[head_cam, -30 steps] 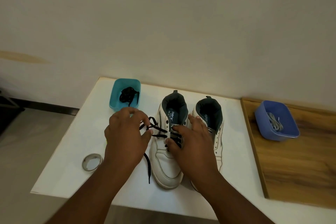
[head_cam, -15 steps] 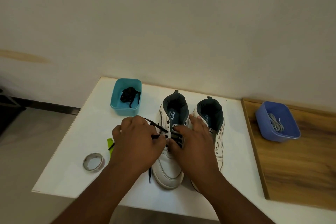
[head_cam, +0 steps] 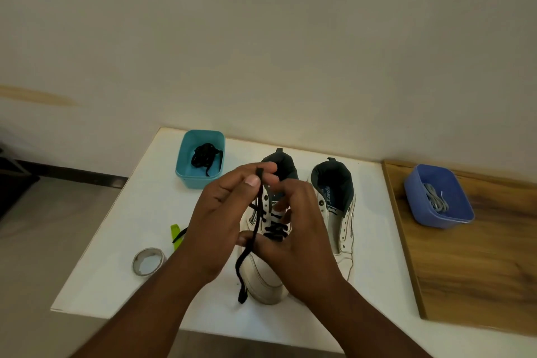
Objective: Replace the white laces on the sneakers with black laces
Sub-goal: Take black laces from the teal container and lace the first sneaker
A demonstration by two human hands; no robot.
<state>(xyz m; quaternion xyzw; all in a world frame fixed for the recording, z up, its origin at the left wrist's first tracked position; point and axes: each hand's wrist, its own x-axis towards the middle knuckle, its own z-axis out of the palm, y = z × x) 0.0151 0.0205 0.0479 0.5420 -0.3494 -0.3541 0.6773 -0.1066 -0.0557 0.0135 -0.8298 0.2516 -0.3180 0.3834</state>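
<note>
Left hand [head_cam: 220, 221] pinches the black lace [head_cam: 255, 229] tip raised, likely to draw slack, while right hand [head_cam: 296, 229], fingers curled, steadies the left sneaker [head_cam: 263, 282]; its grasp unclear.

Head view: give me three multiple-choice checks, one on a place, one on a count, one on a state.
1. Where does the spare black lace lie?
A. in the teal tub
B. in the blue tub
C. inside a sneaker

2. How many sneakers stand on the white table?
A. one
B. two
C. three

3. What is the left hand doing?
A. resting flat on the table
B. pinching the black lace
C. holding the tape roll

Answers:
1 A: the spare black lace is bundled in the teal tub at the back left.
2 B: the left sneaker and the right sneaker stand together on the white table.
3 B: the left hand pinches the black lace by its end.
</note>
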